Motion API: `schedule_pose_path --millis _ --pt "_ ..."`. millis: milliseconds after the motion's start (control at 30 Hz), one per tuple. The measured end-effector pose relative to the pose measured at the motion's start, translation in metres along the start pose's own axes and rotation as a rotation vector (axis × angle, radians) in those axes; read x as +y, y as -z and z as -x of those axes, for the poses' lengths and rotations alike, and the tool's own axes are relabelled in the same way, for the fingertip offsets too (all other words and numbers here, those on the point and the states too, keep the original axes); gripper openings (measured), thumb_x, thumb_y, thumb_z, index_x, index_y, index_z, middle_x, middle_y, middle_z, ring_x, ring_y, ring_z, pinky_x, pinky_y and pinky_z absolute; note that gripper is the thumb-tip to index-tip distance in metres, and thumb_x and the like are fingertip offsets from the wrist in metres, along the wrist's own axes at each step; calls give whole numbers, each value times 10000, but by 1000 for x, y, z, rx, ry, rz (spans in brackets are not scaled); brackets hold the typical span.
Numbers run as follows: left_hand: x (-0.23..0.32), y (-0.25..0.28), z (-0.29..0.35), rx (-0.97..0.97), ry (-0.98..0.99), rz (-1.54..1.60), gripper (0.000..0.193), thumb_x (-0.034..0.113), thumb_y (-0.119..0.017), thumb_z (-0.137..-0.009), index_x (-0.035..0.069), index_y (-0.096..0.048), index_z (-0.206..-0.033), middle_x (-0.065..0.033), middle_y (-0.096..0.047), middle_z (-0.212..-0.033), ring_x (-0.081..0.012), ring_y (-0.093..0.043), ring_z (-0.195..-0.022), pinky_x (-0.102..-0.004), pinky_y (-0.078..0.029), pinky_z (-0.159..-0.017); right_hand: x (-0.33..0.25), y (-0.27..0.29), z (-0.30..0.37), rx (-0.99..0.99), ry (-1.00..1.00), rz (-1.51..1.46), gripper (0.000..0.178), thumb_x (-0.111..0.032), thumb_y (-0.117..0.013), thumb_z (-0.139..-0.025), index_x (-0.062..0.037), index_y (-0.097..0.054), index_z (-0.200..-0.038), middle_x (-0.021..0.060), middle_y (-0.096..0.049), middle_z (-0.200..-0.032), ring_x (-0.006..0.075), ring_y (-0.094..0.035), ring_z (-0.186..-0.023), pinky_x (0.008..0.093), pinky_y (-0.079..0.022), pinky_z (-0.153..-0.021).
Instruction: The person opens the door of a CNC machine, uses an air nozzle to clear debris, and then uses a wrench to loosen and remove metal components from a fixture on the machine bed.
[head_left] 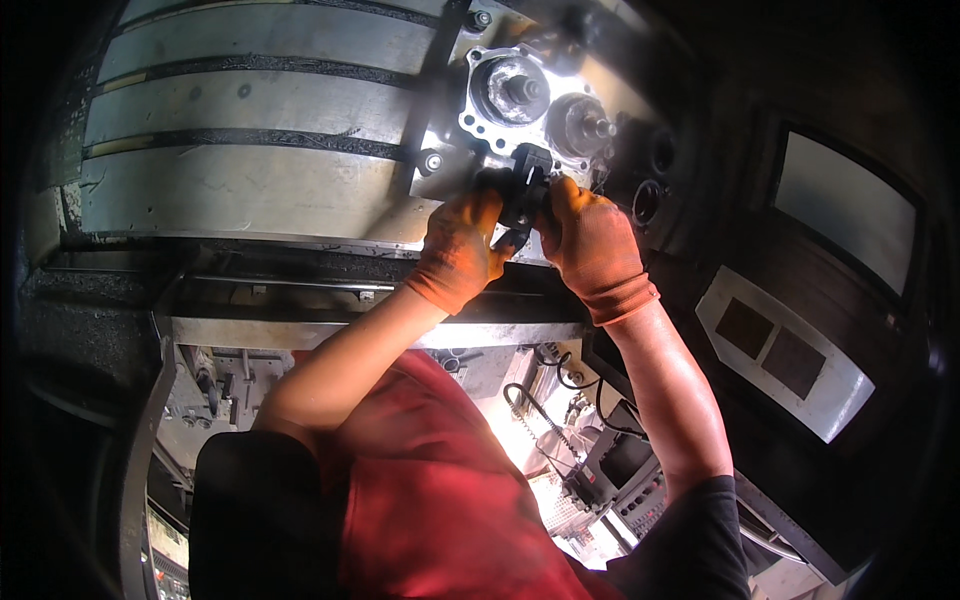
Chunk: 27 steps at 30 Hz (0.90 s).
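Both of my hands wear orange work gloves and meet in front of a bright metal casting (pixel 480 125). Between them is a black block-shaped tool (pixel 531 165) with a light slot in its upper part; its exact kind I cannot make out. My left hand (pixel 460 248) is closed around the tool's left side, thumb low beside it. Fingers curled in, my right hand (pixel 597 245) grips it from the right. Just beyond the tool, the casting has a round bore with a shaft stub (pixel 524 89). A second round part (pixel 580 128) with a stub sits right of that.
A slotted machine table (pixel 250 185) with dark chips in its grooves spans the left. Bolts (pixel 431 162) stand on the fixture plate. A metal ledge (pixel 380 333) runs below my forearms. On the right are a window (pixel 845 205) and a pale panel (pixel 830 405); a coiled cable (pixel 545 420) hangs lower down.
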<state>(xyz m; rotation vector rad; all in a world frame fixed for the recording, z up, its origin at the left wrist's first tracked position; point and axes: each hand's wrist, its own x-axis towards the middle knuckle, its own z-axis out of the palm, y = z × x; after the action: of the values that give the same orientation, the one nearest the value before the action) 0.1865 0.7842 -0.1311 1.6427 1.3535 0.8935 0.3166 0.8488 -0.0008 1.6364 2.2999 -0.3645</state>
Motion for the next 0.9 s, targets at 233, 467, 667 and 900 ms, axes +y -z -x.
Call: schedule_pose_path --millis 233,467,667,900 --pt "-1 -4 1 42 -11 -16 640 226 -816 -691 -37 -518 -1192 -213 -598 -1100 -390 -592 -997 -461 -480 -853 -14 7 -3 -40 -168 90 343 -415 -606 -910 -73 -616 -881 149 -681 -741 360 -675 -690 472 -529 -617" --pt "2 4 -4 -59 11 48 664 233 -816 -689 -25 -512 -1220 -211 -590 -1122 -393 -588 -1009 -463 -481 -859 -12 10 -2 68 -59 26 373 -437 -587 -924 -67 -631 -906 156 -691 -762 360 -685 -717 464 -536 -625" --pt "-2 -2 0 -3 -15 -24 659 227 -806 -699 -21 -502 -1229 -208 -586 -1145 -398 -587 -1013 -468 -485 -867 -14 12 -7 -95 -143 110 360 -421 -620 -903 -61 -631 -916 164 -685 -760 372 -682 -706 463 -535 -610" --pt "1 3 -1 -41 20 -36 683 233 -800 -698 -29 -486 -1246 -227 -582 -1144 -401 -587 -1020 -469 -485 -877 -18 20 -11 -3 -58 51 327 -373 -628 -904 -51 -641 -847 180 -670 -733 391 -667 -711 476 -525 -614"
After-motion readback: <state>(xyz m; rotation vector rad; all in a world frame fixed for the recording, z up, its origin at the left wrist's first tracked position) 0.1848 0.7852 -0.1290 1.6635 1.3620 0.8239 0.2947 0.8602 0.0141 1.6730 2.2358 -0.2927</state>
